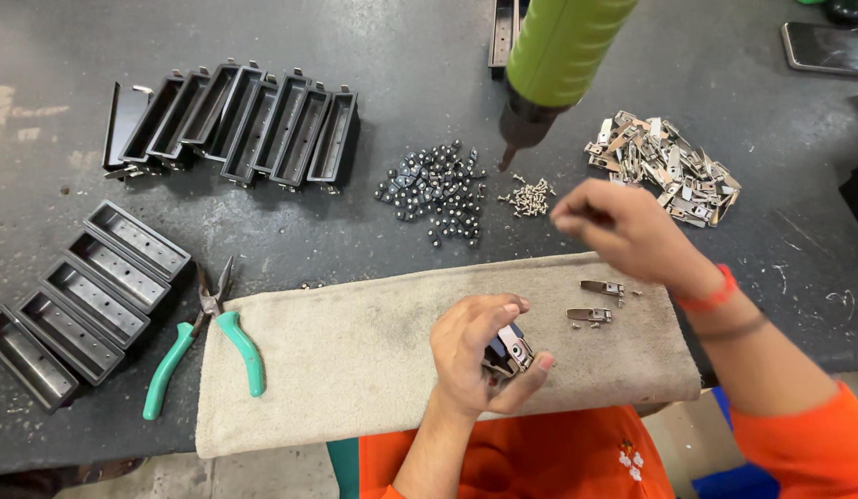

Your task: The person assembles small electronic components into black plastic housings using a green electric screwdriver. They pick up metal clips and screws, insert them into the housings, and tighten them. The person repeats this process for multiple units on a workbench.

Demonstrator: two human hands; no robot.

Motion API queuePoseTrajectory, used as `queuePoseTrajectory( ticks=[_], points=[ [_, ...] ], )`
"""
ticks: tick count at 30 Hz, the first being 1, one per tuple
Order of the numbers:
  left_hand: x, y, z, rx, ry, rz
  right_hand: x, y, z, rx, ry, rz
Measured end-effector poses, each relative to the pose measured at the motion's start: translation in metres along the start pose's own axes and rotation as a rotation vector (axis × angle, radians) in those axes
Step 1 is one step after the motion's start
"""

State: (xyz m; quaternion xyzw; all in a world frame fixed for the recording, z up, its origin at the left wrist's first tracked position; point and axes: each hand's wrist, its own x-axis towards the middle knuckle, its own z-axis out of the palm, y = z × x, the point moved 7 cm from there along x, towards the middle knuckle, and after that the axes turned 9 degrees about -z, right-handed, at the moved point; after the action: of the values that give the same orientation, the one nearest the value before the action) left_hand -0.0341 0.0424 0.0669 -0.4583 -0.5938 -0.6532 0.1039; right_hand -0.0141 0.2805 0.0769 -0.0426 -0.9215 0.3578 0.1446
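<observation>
I see one screen: a dark, flat rectangular phone (828,46) lying at the bench's far right corner. Its display is blank. I see no packages, labels or signs.

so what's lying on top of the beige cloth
Two small metal clips with a few tiny screws beside them lie on the cloth. The left hand rests there holding a small dark and metal part; its underside and the cloth beneath the hand are hidden.

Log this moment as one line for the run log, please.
left hand: holds small black part with metal clip over cloth | right hand: raised near screw pile, grip unclear | green driver hanging above
</observation>
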Motion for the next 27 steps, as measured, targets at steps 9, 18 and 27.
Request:
queuePoseTrajectory(
  ticks=[9,18,27],
  points=[
    [0.0,0.001,0.0,0.034,0.014,0.005,-0.06,-0.116,0.017,0.125,-0.111,-0.352],
    [-0.006,-0.006,0.003,0.04,0.015,-0.011,-0.062,-0.146,0.018,-0.182,-0.093,-0.502],
    [-0.005,-0.006,0.001,0.048,0.003,-0.012,-0.06,-0.105,0.029,-0.079,-0.187,-0.313]
  ],
)
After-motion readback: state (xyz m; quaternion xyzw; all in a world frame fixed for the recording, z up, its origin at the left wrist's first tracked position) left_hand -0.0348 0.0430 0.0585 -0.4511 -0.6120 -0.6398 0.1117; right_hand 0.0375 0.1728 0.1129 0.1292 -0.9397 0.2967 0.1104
